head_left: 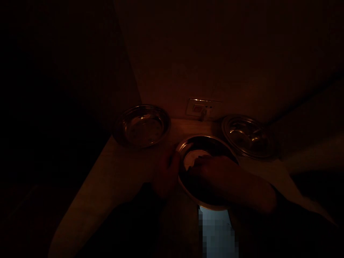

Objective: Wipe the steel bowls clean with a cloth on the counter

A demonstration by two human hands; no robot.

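The scene is very dark. A metal bowl with a shiny rim stands in front of me at the table's middle. My left hand is closed on the bowl's left rim, thumb upward. Inside the bowl is my right hand, knuckles up and fingers curled downward. A pale patch shows beside its fingertips on the bowl's bottom; whether this is food or bare metal I cannot tell. What the right fingers hold, if anything, is hidden.
A second metal bowl stands at the back left of the pale tabletop. At the back right lies a metal plate with compartments. A wall socket with a plug is behind. A lit, pixelated screen glows below the bowl.
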